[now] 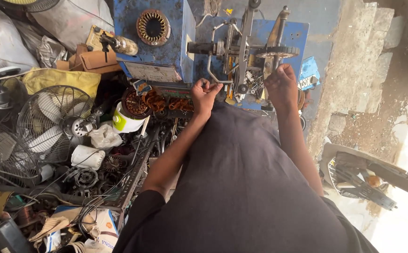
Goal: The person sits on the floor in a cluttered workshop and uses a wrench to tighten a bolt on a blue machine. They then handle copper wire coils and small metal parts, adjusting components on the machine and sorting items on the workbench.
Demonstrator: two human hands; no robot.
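My left hand [205, 95] is closed around the bent metal crank handle [212, 70] of a hand-cranked winding machine [241, 47] on a blue base. My right hand [282, 84] reaches to the right side of the machine, fingers curled down near the toothed wheel [277, 50] and small metal parts below it; what it grips is hidden. A round stator core with copper slots [153, 26] lies on the blue box [152, 42] to the left of the machine.
Left of me lie a wire fan guard with fan [54, 122], copper-wound coils [159, 102], a white-and-green container [125, 122], motor parts and cardboard. Concrete steps [358, 61] rise at the right. A grey fan housing [368, 173] lies on the ground at right.
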